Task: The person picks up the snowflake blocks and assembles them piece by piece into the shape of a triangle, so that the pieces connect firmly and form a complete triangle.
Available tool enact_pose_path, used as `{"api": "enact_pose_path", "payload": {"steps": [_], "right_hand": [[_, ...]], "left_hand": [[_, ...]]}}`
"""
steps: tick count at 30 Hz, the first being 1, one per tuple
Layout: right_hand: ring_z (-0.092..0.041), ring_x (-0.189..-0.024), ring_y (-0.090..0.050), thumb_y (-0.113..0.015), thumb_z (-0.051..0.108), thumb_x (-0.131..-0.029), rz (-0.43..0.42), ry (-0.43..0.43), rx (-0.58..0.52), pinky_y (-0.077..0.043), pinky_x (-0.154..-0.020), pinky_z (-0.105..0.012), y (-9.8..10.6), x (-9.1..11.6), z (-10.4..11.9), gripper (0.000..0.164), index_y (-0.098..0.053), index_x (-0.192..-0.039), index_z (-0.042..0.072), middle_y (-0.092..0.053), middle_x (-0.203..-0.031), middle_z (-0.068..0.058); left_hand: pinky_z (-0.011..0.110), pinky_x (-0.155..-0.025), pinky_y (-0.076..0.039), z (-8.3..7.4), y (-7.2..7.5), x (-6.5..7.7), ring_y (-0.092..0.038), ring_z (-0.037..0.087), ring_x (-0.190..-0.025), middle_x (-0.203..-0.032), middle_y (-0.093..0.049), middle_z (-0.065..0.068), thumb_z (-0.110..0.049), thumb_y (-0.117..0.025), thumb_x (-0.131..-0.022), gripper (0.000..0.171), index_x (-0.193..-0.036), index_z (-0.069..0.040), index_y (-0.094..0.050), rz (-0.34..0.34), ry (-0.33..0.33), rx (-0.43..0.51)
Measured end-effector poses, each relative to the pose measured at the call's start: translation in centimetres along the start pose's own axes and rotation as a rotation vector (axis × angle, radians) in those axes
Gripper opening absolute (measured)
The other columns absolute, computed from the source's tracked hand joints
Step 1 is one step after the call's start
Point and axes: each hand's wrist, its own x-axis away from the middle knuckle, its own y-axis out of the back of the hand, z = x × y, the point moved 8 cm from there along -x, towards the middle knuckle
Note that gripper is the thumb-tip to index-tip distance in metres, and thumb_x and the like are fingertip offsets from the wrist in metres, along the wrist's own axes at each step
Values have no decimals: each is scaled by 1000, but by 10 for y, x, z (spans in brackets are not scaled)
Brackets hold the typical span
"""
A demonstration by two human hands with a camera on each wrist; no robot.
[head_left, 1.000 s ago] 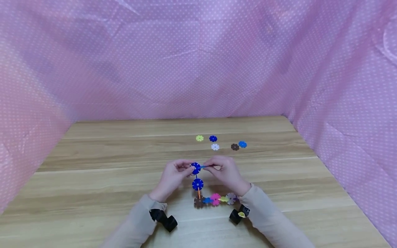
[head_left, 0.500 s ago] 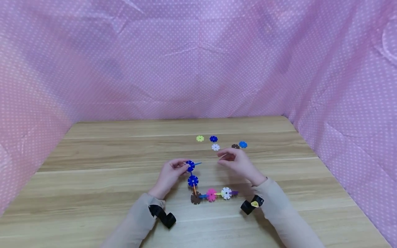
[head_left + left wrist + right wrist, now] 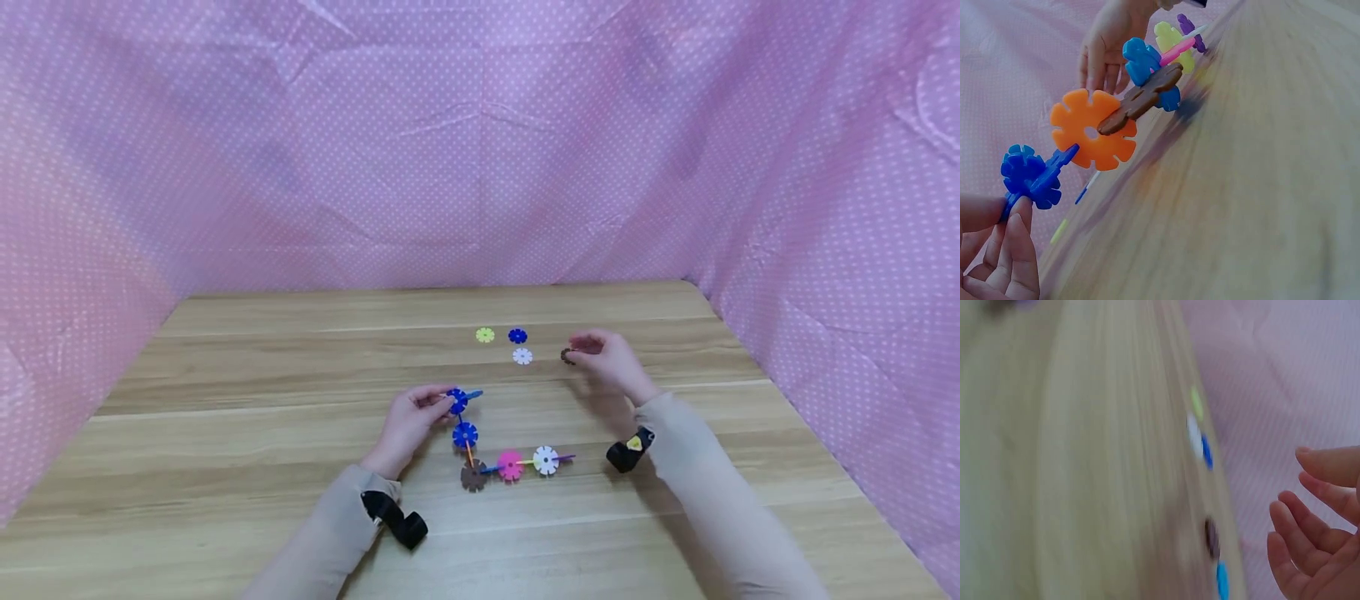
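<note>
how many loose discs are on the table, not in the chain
5: yellow disc, dark blue disc and white disc, grouped; brown disc by the right hand; light blue disc beside the brown disc, hidden from the head view.

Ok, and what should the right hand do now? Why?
Maybe lower its fingers and pinch the loose brown disc. In the head view, the right hand is right by that disc, and its wrist view shows nothing between the fingers. The left hand holds one end of the chain, so another disc could probably join.
</note>
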Motion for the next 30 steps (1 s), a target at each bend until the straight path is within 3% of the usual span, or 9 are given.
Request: {"api": "enact_pose_path", "payload": {"steps": [8, 18, 24, 30], "right_hand": [[-38, -108, -57, -63, 10, -90, -7, -50, 71, -47, -95, -47, 11, -15, -26, 41, -53, -125, -8, -60, -117, -27], [-40, -112, -56, -68, 12, -86, 46, 30, 315, -44, -98, -50, -3, -28, -29, 38, -59, -119, -3, -61, -120, -24], [-39, -109, -58, -69, 10, -84, 72, 54, 359, -45, -97, -49, -13, -30, -20, 30, -64, -111, -4, -64, -113, -23], [-36, -106, -59, -69, 8, -84, 89, 32, 357, -45, -96, -49, -18, -33, -22, 24, -66, -106, -1, -65, -109, -19]], "left_hand": [[19, -65, -54, 0, 0, 1, -63, 8, -68, -81, -69, 5, 3, -62, -87, 24, -110, 8, -66, -3, -8, -6], [20, -65, -54, 1, 1, 1, -62, 8, -68, -79, -67, 3, 4, -63, -86, 25, -111, 8, -65, 6, -7, -14], [22, -67, -55, 2, 0, -1, -63, 9, -69, -84, -67, 7, 4, -63, -85, 26, -111, 6, -65, 27, 4, -6], [22, -66, -55, 4, 3, -5, -63, 9, -69, -79, -66, 2, 3, -63, -85, 23, -108, 4, -68, 17, 17, -14]]}}
